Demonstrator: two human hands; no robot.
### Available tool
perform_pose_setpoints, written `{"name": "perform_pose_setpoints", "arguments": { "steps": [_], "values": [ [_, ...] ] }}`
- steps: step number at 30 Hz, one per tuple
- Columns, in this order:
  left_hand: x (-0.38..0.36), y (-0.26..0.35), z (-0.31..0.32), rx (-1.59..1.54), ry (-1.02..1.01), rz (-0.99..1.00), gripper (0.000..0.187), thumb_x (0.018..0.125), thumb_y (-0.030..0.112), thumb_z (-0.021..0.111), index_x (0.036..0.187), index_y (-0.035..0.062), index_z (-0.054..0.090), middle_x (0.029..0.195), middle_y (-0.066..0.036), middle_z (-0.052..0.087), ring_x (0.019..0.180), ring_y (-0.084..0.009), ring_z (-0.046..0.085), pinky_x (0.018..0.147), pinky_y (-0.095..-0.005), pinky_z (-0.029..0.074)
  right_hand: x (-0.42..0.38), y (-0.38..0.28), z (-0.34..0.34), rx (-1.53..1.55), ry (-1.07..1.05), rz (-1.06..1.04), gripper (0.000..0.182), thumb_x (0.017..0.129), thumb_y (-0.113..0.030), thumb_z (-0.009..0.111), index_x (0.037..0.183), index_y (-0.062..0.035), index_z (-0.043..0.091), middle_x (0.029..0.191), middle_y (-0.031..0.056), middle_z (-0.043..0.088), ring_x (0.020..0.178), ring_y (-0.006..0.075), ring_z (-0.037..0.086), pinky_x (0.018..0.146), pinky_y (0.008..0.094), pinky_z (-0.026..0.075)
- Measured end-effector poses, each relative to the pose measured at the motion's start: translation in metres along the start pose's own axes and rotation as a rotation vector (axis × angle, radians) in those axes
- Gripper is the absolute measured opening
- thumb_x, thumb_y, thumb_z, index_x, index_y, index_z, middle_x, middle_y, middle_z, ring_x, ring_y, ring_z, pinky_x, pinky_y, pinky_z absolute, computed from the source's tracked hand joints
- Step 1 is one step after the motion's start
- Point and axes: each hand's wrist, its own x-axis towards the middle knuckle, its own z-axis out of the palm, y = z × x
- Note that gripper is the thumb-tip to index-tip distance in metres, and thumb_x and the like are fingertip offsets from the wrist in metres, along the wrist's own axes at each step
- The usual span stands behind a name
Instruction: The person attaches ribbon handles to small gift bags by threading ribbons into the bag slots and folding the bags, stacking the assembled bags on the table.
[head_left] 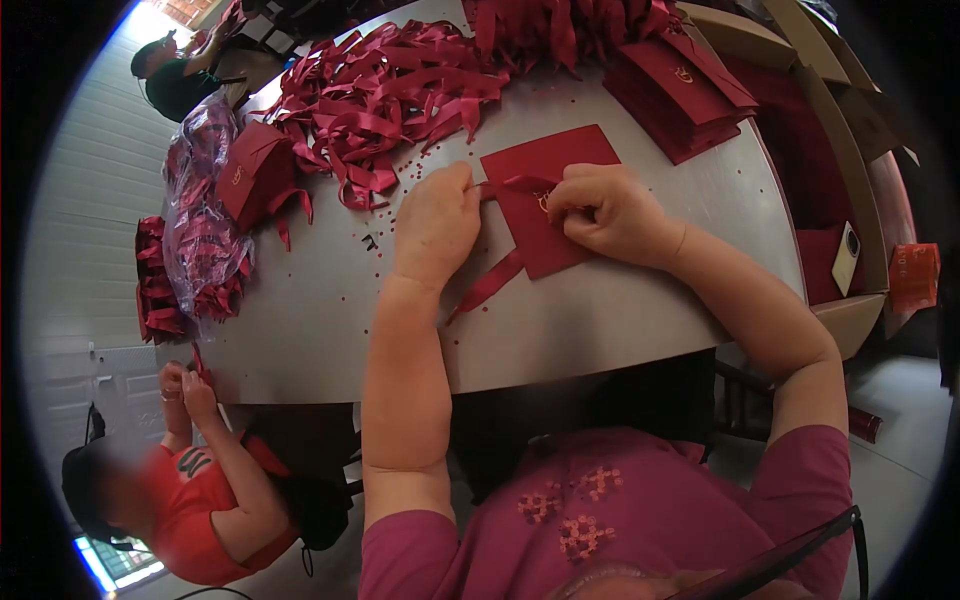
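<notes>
A flat red paper bag [545,245] with a gold emblem lies on the table before me, tilted slightly. My left hand [437,222] is closed at the bag's left edge, pinching a short bit of red ribbon. Over the bag, my right hand [615,212] has its fingers curled together at the end of a red ribbon [525,184] that runs across the bag's front. Another length of ribbon [487,283] trails from the bag's lower left edge onto the table. My fingers partly hide the emblem.
Loose red ribbons [390,95] heap at the back of the grey table [600,330]. Red bags are stacked [685,90] at back right, near an open carton [855,180] holding a phone [846,258]. Plastic-wrapped bags [200,200] lie left. A co-worker [215,500] sits lower left; another person [180,85] is farther back.
</notes>
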Motion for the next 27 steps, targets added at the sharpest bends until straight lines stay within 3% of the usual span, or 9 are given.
{"name": "perform_pose_setpoints", "arguments": {
  "steps": [2,7,15,17,18,20,24,26,27],
  "values": [
    [0.001,-0.001,-0.004,0.019,-0.019,-0.125,0.016,0.088,0.016,0.059,0.082,0.0006,0.058,0.082,-0.021,0.064,0.083,-0.0414,0.061,0.073,-0.0502,0.047,0.002,-0.001,-0.007,0.147,-0.011,0.022,0.018,0.075,0.004,0.058,0.089,-0.0049,0.066,0.076,0.0032,0.058,0.067,0.0122,0.055,0.058,0.0275,0.042],
    [0.001,0.001,0.001,0.102,0.045,-0.096,0.015,0.088,0.015,0.059,0.082,0.0012,0.058,0.081,-0.020,0.065,0.080,-0.0417,0.061,0.070,-0.0497,0.047,0.007,-0.003,-0.023,0.718,0.051,0.428,0.013,0.079,0.003,0.059,0.088,-0.0037,0.067,0.079,-0.0032,0.058,0.064,0.0041,0.050,0.058,0.0199,0.041],
    [0.004,-0.006,0.003,0.114,0.142,-0.171,0.017,0.088,0.019,0.063,0.084,0.0027,0.061,0.080,-0.019,0.065,0.077,-0.0406,0.062,0.069,-0.0474,0.049,0.012,-0.003,-0.058,1.268,0.243,0.464,0.019,0.086,-0.002,0.066,0.105,-0.0001,0.066,0.088,0.0051,0.068,0.070,0.0103,0.064,0.060,0.0227,0.050],
    [-0.001,-0.006,0.000,0.163,0.524,-0.029,0.019,0.087,0.023,0.065,0.087,0.0044,0.065,0.077,-0.017,0.065,0.076,-0.0391,0.063,0.068,-0.0466,0.049,0.014,-0.002,-0.063,1.316,0.274,0.412,0.021,0.090,-0.005,0.065,0.110,0.0010,0.065,0.091,0.0063,0.069,0.078,0.0111,0.066,0.065,0.0234,0.052],
    [-0.005,0.001,-0.007,0.166,0.523,-0.024,0.019,0.087,0.023,0.065,0.087,0.0044,0.065,0.077,-0.017,0.065,0.076,-0.0391,0.063,0.068,-0.0466,0.049,0.014,0.003,-0.067,1.319,0.278,0.409,0.021,0.090,-0.005,0.065,0.110,0.0010,0.065,0.091,0.0063,0.069,0.078,0.0111,0.066,0.065,0.0234,0.052],
    [-0.017,0.025,-0.030,0.238,0.165,-0.357,0.021,0.087,0.026,0.066,0.087,0.0048,0.069,0.073,-0.015,0.066,0.074,-0.0373,0.064,0.069,-0.0446,0.050,0.012,0.018,-0.074,1.221,0.238,0.320,0.017,0.093,-0.007,0.063,0.109,-0.0032,0.067,0.095,0.0046,0.068,0.082,0.0099,0.065,0.069,0.0224,0.052],
    [-0.027,0.059,-0.034,0.166,-0.060,-0.433,0.026,0.086,0.028,0.067,0.084,0.0027,0.070,0.070,-0.014,0.067,0.071,-0.0346,0.065,0.070,-0.0428,0.051,0.014,0.016,-0.067,0.638,0.547,0.273,0.014,0.093,-0.005,0.062,0.106,-0.0051,0.069,0.097,0.0019,0.067,0.079,0.0091,0.064,0.068,0.0229,0.052],
    [-0.030,0.059,-0.024,-0.096,-0.112,-0.444,0.024,0.082,0.024,0.071,0.078,0.0005,0.069,0.067,-0.013,0.067,0.064,-0.0279,0.065,0.066,-0.0381,0.051,0.015,0.010,-0.060,0.070,0.592,-0.119,0.011,0.091,-0.003,0.064,0.101,-0.0046,0.069,0.098,0.0011,0.067,0.078,0.0072,0.062,0.067,0.0231,0.052],
    [-0.030,0.056,-0.021,-0.095,-0.112,-0.443,0.024,0.082,0.024,0.071,0.078,0.0005,0.069,0.067,-0.013,0.067,0.064,-0.0279,0.065,0.066,-0.0381,0.051,0.012,0.002,-0.051,0.031,0.499,-0.140,0.012,0.087,-0.001,0.067,0.099,-0.0010,0.067,0.097,0.0057,0.067,0.078,0.0133,0.064,0.066,0.0276,0.052]
  ]
}}
